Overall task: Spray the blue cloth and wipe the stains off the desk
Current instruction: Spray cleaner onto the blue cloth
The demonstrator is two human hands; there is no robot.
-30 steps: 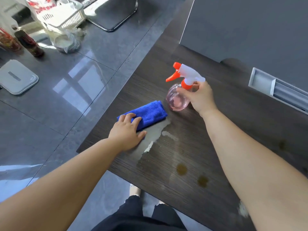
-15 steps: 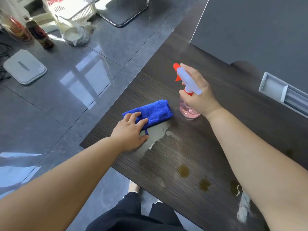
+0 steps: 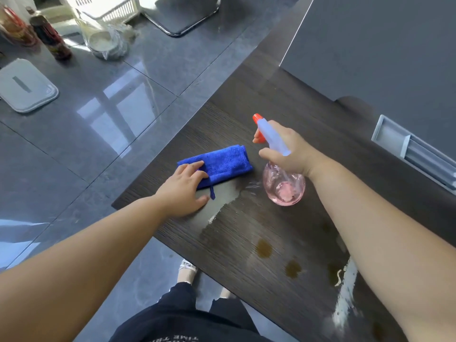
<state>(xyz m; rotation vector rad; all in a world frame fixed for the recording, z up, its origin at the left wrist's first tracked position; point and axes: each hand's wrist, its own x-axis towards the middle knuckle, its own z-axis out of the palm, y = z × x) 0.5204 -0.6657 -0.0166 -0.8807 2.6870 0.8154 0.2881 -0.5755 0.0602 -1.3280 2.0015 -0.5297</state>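
A folded blue cloth (image 3: 225,162) lies on the dark wooden desk (image 3: 249,95) near its left corner. My left hand (image 3: 183,187) rests flat on the cloth's near end, fingers spread. My right hand (image 3: 287,149) grips the neck of a clear pink spray bottle (image 3: 283,186) with a white head and orange nozzle, held above the desk just right of the cloth, nozzle pointing away toward the far left. Brown stains (image 3: 264,248) (image 3: 293,268) dot the desk nearer to me, beside a wet patch (image 3: 222,198).
A grey panel (image 3: 382,45) stands along the desk's far side, with a grey recessed tray (image 3: 414,149) at right. On the glossy tiled floor at left are a white lidded box (image 3: 24,87), a dark bottle (image 3: 49,35), a bagged container (image 3: 106,40) and a white basket (image 3: 108,8).
My right hand lifted the spray bottle off the desk and turned it so the nozzle points away. My left hand stayed on the cloth.
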